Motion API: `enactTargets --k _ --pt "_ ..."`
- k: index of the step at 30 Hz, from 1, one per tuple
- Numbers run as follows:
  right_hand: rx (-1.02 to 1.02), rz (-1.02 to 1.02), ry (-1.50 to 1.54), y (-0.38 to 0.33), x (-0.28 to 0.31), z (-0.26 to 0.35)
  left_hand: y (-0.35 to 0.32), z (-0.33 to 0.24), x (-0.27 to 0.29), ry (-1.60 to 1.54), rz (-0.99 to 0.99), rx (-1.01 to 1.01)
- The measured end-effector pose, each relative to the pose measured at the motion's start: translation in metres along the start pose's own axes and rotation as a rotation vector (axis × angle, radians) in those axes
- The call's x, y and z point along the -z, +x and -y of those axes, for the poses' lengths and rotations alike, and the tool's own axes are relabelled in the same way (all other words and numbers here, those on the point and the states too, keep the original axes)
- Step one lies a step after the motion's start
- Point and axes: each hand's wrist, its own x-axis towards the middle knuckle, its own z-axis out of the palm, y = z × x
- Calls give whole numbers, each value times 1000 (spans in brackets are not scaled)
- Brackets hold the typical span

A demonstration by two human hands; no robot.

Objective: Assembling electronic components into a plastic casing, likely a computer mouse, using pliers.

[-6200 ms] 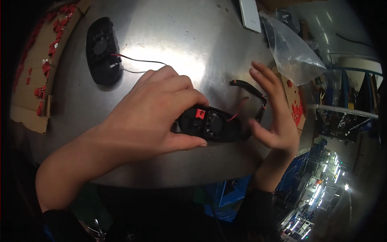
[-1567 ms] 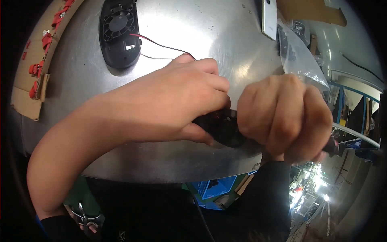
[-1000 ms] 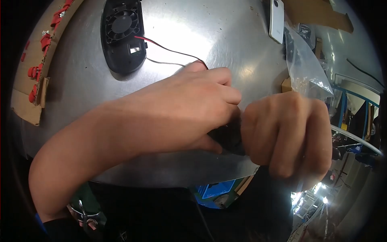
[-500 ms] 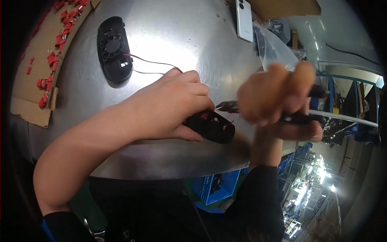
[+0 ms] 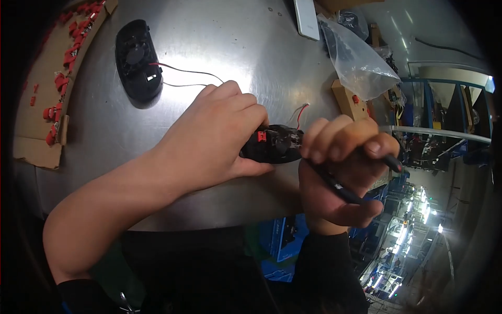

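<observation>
A long black housing is gripped at its left end by the left hand, thumb along the near edge and fingers curled over the far one; all places below are given from this housing, which is held over the table. A red part is seated in it beside the fingers. By the right hand, a black-handled tool is held, its handles spread within the grip; its working end is lost against the housing's dark right end, so contact cannot be told. A red wire is seen just beyond that end.

On the white phone, well beyond the housing, a line of print is carried, too small to be made out. Far to the left, a cardboard tray is strewn with red pieces. Beyond and to the right, a clear bag is seen with dark contents, and nearer, a cardboard box with red pieces. Below the housing, past the table edge, dark items are held in a blue crate. Beyond and to the left, a second housing is fitted with a fan and trailed by thin wires.
</observation>
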Motion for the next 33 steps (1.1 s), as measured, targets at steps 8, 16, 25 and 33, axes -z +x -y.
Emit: enactTargets --k 8,16,25,33 --pt "64 -27 31 -8 -4 -12 -4 2 -1 -8 14 52" --pt "-135 -47 -77 6 0 2 -1 -3 -11 7 3 -30" --pt "-369 -94 173 26 4 6 -2 -10 -11 63 5 -65" --pt "-483 -28 373 38 15 3 -1 -18 -9 118 13 -70"
